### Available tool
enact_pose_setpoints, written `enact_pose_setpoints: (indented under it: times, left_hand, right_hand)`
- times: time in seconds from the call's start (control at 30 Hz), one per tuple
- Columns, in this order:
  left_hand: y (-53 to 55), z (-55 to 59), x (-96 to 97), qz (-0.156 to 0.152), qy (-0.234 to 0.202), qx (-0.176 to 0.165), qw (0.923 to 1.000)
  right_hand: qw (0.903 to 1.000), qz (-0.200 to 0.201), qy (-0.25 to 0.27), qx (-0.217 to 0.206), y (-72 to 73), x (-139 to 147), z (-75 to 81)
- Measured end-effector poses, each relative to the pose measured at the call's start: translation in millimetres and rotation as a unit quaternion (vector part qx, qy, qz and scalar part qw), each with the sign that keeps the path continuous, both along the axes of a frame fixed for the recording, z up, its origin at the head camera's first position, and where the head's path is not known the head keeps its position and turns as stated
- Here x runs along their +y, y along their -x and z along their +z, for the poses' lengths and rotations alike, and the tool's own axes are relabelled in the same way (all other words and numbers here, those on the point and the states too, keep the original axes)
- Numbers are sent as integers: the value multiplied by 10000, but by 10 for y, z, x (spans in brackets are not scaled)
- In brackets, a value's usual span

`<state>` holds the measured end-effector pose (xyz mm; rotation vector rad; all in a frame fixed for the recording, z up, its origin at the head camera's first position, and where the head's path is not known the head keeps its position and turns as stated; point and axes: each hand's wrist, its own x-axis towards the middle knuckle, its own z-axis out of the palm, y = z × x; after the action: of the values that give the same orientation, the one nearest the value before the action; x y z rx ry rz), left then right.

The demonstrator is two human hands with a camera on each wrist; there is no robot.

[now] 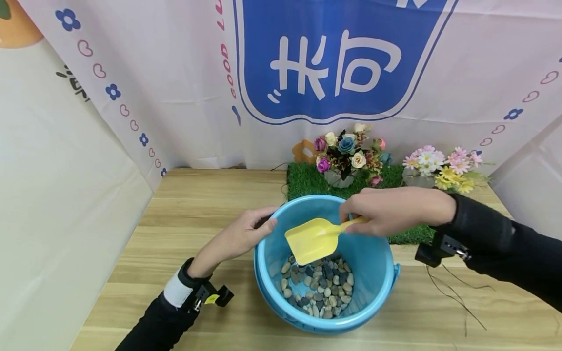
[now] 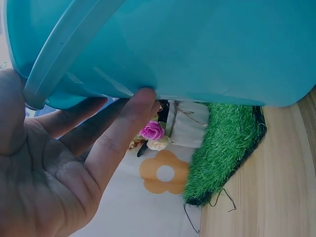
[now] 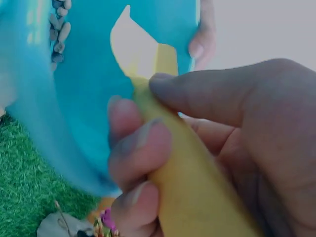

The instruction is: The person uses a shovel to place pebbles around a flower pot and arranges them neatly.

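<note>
A light-blue bucket point(image 1: 377, 302) stands on the wooden table, with several grey, black and tan pebbles point(image 1: 327, 292) on its bottom. My left hand point(image 1: 239, 234) holds the bucket at its left rim, the fingers against the outer wall and the thumb at the rim; the left wrist view shows those fingers point(image 2: 116, 133) from below. Above the pebbles, inside the bucket's mouth, is a yellow toy shovel point(image 1: 312, 240) with its blade pointing left. My right hand point(image 1: 391, 209) grips its handle point(image 3: 190, 182), fingers curled round it and thumb on top. No pebbles are visible on the blade.
Behind the bucket lies a green artificial grass mat point(image 1: 303, 180) bearing a pot of mixed roses point(image 1: 347, 151) and a pot of pink, white and yellow flowers point(image 1: 439, 165). Thin dark strands point(image 1: 456, 297) lie on the table at right. A printed cloth point(image 1: 193, 97) hangs at the back.
</note>
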<state>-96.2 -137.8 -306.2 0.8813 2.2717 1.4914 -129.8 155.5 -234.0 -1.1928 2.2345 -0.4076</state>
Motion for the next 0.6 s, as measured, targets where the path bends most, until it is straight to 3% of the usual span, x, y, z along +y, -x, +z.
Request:
enact_pose_setpoints:
  times: [0.17, 0.4, 0.6]
  left_hand:
    - [27, -53, -11, -61, -69, 23, 10000]
    - [149, -323, -59, -132, -129, 36, 9998]
    - [170, -372, -84, -154, -237, 66, 9996]
  right_hand:
    - [9983, 60, -582, 10, -46, -164, -17]
    - [9902, 229, -1331, 367, -121, -369, -66]
    - [9761, 263, -2026, 743, -163, -528, -122]
